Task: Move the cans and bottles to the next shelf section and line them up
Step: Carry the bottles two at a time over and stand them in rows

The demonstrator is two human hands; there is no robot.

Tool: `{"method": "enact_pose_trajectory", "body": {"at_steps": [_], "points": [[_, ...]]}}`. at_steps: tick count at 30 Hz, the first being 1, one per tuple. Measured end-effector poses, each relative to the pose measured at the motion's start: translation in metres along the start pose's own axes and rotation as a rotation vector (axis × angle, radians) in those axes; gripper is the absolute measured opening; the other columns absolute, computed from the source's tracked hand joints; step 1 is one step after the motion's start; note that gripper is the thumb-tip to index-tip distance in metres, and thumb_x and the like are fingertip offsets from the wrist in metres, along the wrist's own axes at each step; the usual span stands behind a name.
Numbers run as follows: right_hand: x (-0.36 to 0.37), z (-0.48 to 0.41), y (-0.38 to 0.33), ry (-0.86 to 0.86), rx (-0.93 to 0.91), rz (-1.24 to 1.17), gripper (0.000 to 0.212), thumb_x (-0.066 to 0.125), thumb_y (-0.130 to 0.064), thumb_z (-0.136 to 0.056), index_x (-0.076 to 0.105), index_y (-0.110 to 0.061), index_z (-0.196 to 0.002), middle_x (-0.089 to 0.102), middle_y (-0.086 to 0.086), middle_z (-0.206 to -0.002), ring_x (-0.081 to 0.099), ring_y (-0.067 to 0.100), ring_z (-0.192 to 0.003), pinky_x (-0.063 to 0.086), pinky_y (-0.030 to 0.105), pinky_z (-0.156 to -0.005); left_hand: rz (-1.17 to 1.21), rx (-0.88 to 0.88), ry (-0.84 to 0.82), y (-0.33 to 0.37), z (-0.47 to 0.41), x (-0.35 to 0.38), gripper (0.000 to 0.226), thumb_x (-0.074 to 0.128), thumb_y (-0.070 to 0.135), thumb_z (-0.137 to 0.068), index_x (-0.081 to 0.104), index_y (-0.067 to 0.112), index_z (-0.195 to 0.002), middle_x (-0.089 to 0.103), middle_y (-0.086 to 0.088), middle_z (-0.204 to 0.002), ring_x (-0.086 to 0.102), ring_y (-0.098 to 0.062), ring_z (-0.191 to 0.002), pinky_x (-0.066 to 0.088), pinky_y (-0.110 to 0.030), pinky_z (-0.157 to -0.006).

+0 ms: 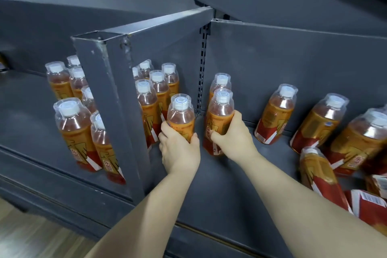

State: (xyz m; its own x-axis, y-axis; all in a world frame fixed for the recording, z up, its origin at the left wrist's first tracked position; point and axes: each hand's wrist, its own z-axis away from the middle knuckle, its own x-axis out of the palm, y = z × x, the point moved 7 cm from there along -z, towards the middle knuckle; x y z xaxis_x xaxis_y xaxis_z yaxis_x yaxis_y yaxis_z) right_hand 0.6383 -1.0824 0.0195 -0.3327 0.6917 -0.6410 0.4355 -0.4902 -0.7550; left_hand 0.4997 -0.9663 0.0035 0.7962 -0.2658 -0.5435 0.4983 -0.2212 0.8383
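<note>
The left hand curled its grip round a clear plastic bottle with a white cap and glossy orange-red label, just beside the grey metal divider. The right hand wrapped its grip round a second bottle standing on the matte grey shelf just right of it; other bottles leaned farther right.

two bare forearms, slim wrists, bare left hand, bare right hand
</note>
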Motion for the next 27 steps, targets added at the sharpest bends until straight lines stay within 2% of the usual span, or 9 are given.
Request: {"method": "enact_pose_trajectory", "body": {"at_steps": [7,11,13,15,17,19,22,27], "points": [[-0.019,0.021,0.013,0.018,0.012,0.010,0.074,0.075,-0.034,-0.082,0.031,-0.024,-0.140,0.054,-0.006,-0.122,0.056,0.013,-0.107,0.052,0.030,-0.086,0.038,0.048,-0.030,0.005,0.012,0.002,0.085,0.075,0.039,-0.086,0.021,0.017,-0.148,0.043,-0.013,-0.143,0.046,-0.036,-0.130,0.044,-0.049,-0.101],[-0.018,0.026,0.016,0.022,0.009,-0.044,0.072,0.074,-0.031,-0.084,0.030,-0.025,-0.141,0.050,-0.011,-0.122,0.054,0.011,-0.110,0.048,0.027,-0.086,0.034,0.102,-0.057,0.007,0.022,0.007,0.086,0.076,0.042,-0.084,0.022,0.016,-0.147,0.043,-0.013,-0.143,0.046,-0.035,-0.129,0.044,-0.048,-0.101],[-0.013,0.026,0.016,0.031,0.030,-0.076,0.076,0.075,-0.036,-0.083,0.028,-0.028,-0.142,0.049,-0.009,-0.127,0.055,0.014,-0.115,0.051,0.031,-0.089,0.031,0.107,-0.070,0.005,0.022,0.007,0.089,0.077,0.043,-0.083,0.021,0.017,-0.148,0.042,-0.013,-0.144,0.046,-0.034,-0.130,0.044,-0.048,-0.102],[-0.009,0.026,0.017,0.062,0.051,-0.094,0.084,0.078,-0.047,-0.078,0.025,-0.033,-0.141,0.048,-0.007,-0.134,0.057,0.017,-0.117,0.057,0.041,-0.091,0.022,0.111,-0.084,0.004,0.020,0.008,0.092,0.078,0.044,-0.082,0.019,0.018,-0.149,0.041,-0.012,-0.145,0.045,-0.033,-0.132,0.045,-0.049,-0.103],[-0.006,0.026,0.017,0.104,0.068,-0.101,0.089,0.081,-0.050,-0.074,0.025,-0.032,-0.142,0.048,-0.006,-0.138,0.056,0.018,-0.121,0.055,0.044,-0.095,0.008,0.119,-0.098,0.002,0.020,0.009,0.095,0.078,0.044,-0.081,0.018,0.019,-0.150,0.040,-0.011,-0.145,0.044,-0.033,-0.132,0.045,-0.049,-0.103],[-0.006,0.025,0.018,0.145,0.074,-0.108,0.086,0.083,-0.045,-0.075,0.029,-0.029,-0.140,0.050,-0.005,-0.137,0.055,0.018,-0.123,0.053,0.043,-0.099,0.007,0.122,-0.109,0.001,0.020,0.009,0.094,0.079,0.043,-0.081,0.017,0.020,-0.149,0.040,-0.010,-0.144,0.047,-0.033,-0.131,0.048,-0.049,-0.102],[-0.008,0.025,0.017,0.159,0.071,-0.104,0.076,0.082,-0.038,-0.079,0.032,-0.028,-0.135,0.054,-0.004,-0.130,0.058,0.019,-0.117,0.055,0.043,-0.095,0.022,0.114,-0.129,0.001,0.019,0.009,0.090,0.079,0.040,-0.082,0.019,0.021,-0.147,0.043,-0.009,-0.143,0.050,-0.033,-0.128,0.049,-0.048,-0.100],[-0.019,0.045,0.016,0.153,0.074,-0.094,0.070,0.080,-0.035,-0.082,0.035,-0.027,-0.136,0.054,-0.010,-0.126,0.054,0.010,-0.111,0.050,0.031,-0.094,0.038,0.118,-0.150,0.004,0.020,0.006,0.082,0.079,0.041,-0.082,0.027,0.018,-0.142,0.051,-0.009,-0.135,0.056,-0.034,-0.120,0.050,-0.046,-0.095]]}}
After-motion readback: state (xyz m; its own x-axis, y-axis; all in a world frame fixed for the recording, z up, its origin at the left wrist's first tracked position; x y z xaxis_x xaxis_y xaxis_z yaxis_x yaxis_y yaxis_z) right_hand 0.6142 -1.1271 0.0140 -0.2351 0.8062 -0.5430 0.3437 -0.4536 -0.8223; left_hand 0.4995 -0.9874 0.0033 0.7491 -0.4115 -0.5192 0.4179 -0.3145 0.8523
